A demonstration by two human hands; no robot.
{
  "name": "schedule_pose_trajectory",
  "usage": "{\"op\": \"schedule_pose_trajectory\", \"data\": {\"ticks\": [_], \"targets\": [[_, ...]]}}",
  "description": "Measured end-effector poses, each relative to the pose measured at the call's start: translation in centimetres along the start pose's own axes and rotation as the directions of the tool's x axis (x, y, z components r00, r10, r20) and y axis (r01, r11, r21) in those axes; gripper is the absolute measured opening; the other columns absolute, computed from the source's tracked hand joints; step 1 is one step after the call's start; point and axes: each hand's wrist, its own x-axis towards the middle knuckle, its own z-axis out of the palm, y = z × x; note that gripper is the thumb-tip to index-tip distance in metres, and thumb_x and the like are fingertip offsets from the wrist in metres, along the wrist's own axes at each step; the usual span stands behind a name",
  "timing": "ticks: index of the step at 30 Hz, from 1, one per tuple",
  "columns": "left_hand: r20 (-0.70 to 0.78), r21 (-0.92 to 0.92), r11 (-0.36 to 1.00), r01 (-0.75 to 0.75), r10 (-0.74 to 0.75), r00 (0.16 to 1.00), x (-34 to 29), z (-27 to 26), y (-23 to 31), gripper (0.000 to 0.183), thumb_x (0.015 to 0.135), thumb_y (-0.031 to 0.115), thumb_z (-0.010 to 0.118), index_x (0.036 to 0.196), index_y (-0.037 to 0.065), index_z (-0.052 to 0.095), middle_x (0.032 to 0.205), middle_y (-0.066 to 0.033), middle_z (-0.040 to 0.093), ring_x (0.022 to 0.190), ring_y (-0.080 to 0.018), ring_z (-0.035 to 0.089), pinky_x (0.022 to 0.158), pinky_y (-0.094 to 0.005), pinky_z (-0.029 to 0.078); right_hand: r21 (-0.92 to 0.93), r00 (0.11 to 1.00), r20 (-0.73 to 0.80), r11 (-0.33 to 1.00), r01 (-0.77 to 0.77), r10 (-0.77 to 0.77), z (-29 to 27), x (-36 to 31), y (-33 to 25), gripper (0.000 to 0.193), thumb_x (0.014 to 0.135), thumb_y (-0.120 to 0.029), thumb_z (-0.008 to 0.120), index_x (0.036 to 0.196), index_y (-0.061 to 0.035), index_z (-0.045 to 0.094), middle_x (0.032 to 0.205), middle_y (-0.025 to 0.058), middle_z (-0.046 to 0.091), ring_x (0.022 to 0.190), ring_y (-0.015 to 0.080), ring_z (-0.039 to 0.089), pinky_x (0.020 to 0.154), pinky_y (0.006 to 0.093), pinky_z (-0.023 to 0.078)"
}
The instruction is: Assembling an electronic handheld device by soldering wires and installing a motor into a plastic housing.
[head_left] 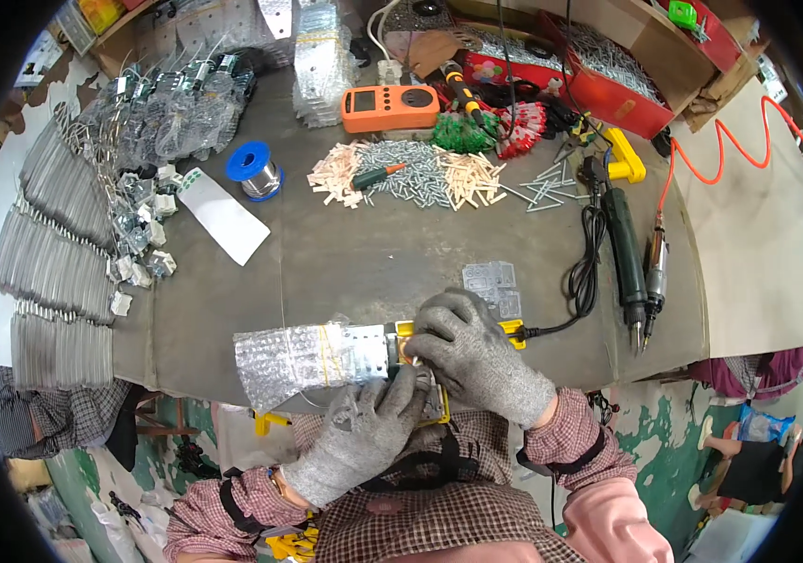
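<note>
Both my hands wear grey knit gloves and meet over a yellow-framed part [514, 331] at the table's front edge. My right hand [476, 349] lies over the part with its fingers bent and fingertips pinched together; what they pinch is too small to name. My left hand [364, 436] comes from below, thumb and fingers pressed together at the part's near side, and what they grip is hidden. Left of the part, in line with it, are a perforated metal plate [365, 351] and bubble wrap [279, 361]. A black cable [581, 272] runs from the part's right end.
Screws [411, 169], pale plugs [472, 178], and a screwdriver [378, 176] lie ahead, behind them an orange multimeter [390, 108]. A solder spool [256, 171] and metal strips [63, 347] are left. A clear plastic piece [493, 286] lies beyond my hands; a power screwdriver [625, 253] stands right.
</note>
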Motion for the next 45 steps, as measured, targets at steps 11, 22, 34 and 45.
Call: {"op": "schedule_pose_trajectory", "data": {"ticks": [11,22,34,45], "targets": [[-0.163,0.071,0.997,-0.038,0.05,0.985,-0.5,0.7,-0.1,0.057,0.096,0.049,0.059,0.135,0.007,0.059,0.128,-0.0125,0.064,0.073,-0.0123,0.061,0.064,-0.027,0.052,-0.064,0.999,-0.017,0.997,-0.03,0.029,1.2,-0.3,0.2,0.038,0.066,-0.018,0.077,0.101,-0.0089,0.066,0.11,0.0072,0.058,0.117,0.0317,0.054,0.101,0.0486,0.045],[-0.189,-0.071,0.996,-0.045,0.031,0.981,-0.8,1.7,-0.6,0.058,0.093,0.05,0.063,0.134,0.008,0.061,0.127,-0.0092,0.063,0.078,-0.014,0.06,0.072,-0.0314,0.052,0.036,0.993,-0.049,0.994,0.107,-0.105,0.7,-0.7,0.6,0.035,0.066,-0.017,0.075,0.1,-0.0113,0.069,0.105,0.0038,0.059,0.115,0.0277,0.055,0.103,0.0505,0.044],[-0.075,-0.335,0.942,0.006,-0.033,0.997,-1.0,1.8,-1.0,0.052,0.085,0.039,0.072,0.127,0.011,0.064,0.132,-0.0115,0.06,0.101,-0.0252,0.064,0.087,-0.0422,0.051,0.119,0.999,0.011,0.992,-0.039,0.038,0.0,-0.6,-0.2,0.033,0.073,-0.01,0.071,0.105,-0.0074,0.069,0.113,0.0061,0.062,0.123,0.0305,0.052,0.108,0.0505,0.04],[-0.029,-0.621,0.779,0.085,-0.131,0.991,0.3,0.3,-0.9,0.045,0.084,0.027,0.078,0.124,0.011,0.066,0.118,-0.0132,0.06,0.107,-0.0314,0.063,0.087,-0.0433,0.055,-0.02,0.998,0.061,0.999,0.033,-0.031,-0.6,-1.8,0.2,0.044,0.073,-0.022,0.076,0.116,-0.0132,0.07,0.124,0.0039,0.062,0.127,0.0273,0.052,0.11,0.0501,0.041]]}}
